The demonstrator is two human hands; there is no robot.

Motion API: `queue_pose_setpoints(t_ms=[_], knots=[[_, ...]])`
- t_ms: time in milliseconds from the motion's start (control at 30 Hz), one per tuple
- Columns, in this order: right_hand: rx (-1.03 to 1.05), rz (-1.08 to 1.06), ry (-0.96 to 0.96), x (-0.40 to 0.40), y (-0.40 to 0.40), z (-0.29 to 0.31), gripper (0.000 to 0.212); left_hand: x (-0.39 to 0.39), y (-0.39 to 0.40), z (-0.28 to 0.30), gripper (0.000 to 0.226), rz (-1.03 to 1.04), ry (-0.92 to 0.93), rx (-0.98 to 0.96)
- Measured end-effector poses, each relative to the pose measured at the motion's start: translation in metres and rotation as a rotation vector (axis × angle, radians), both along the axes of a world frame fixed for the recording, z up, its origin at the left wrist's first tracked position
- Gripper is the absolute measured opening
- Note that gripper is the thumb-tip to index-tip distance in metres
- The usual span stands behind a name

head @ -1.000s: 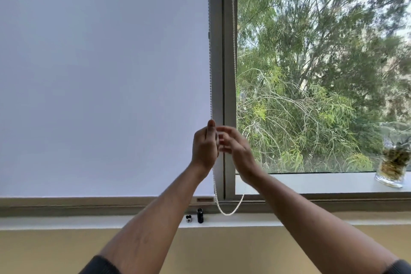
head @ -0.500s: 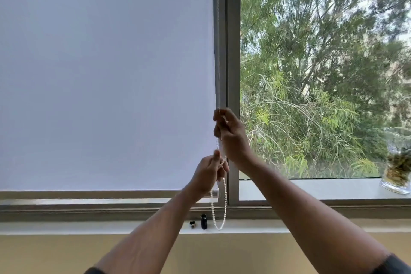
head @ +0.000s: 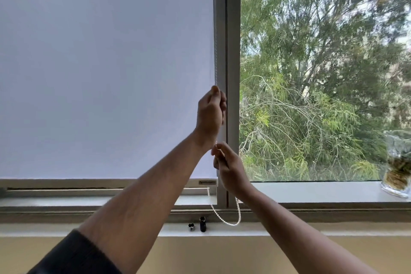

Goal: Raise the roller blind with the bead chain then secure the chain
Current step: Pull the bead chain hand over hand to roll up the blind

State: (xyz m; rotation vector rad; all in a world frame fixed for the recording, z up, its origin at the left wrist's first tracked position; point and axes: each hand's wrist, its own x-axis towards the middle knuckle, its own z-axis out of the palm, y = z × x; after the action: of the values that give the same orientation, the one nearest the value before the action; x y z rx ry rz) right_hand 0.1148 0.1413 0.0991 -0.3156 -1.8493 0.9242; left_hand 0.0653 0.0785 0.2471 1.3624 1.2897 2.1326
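A white roller blind (head: 106, 69) covers the left window pane; its bottom bar (head: 206, 182) hangs a little above the sill. The white bead chain (head: 224, 220) runs down the blind's right edge by the grey window post and loops just above the sill. My left hand (head: 210, 115) is raised and grips the chain high up. Below it, my right hand (head: 229, 169) pinches the chain between thumb and fingers.
The grey window post (head: 232, 51) stands right of the chain. Two small dark chain fittings (head: 199, 224) sit on the white sill (head: 66, 231) under the loop. A glass jar (head: 398, 164) stands on the ledge at the far right. Trees show through the bare right pane.
My hands have swapped places on the chain: the left went up above the right, the right came down. The blind's bottom bar sits slightly higher off the sill than a second ago.
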Motion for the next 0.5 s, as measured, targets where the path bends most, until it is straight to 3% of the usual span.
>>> queue_pose_setpoints(t_ms=[233,333,433,500], knots=[[-0.121,0.069,-0.095,0.008,0.008,0.0,0.026,0.005,0.001,-0.028,0.04,0.071,0.062,0.034],[-0.23,0.151,-0.067,0.02,0.01,0.01,0.024,-0.003,0.003,-0.044,0.043,0.119,0.104,0.007],[-0.291,0.17,-0.039,0.03,0.011,0.031,0.039,-0.009,0.004,-0.057,0.044,0.133,0.106,-0.004],[-0.33,0.196,0.021,0.031,0.009,0.052,0.031,-0.008,0.003,-0.066,0.044,0.115,0.095,-0.006]])
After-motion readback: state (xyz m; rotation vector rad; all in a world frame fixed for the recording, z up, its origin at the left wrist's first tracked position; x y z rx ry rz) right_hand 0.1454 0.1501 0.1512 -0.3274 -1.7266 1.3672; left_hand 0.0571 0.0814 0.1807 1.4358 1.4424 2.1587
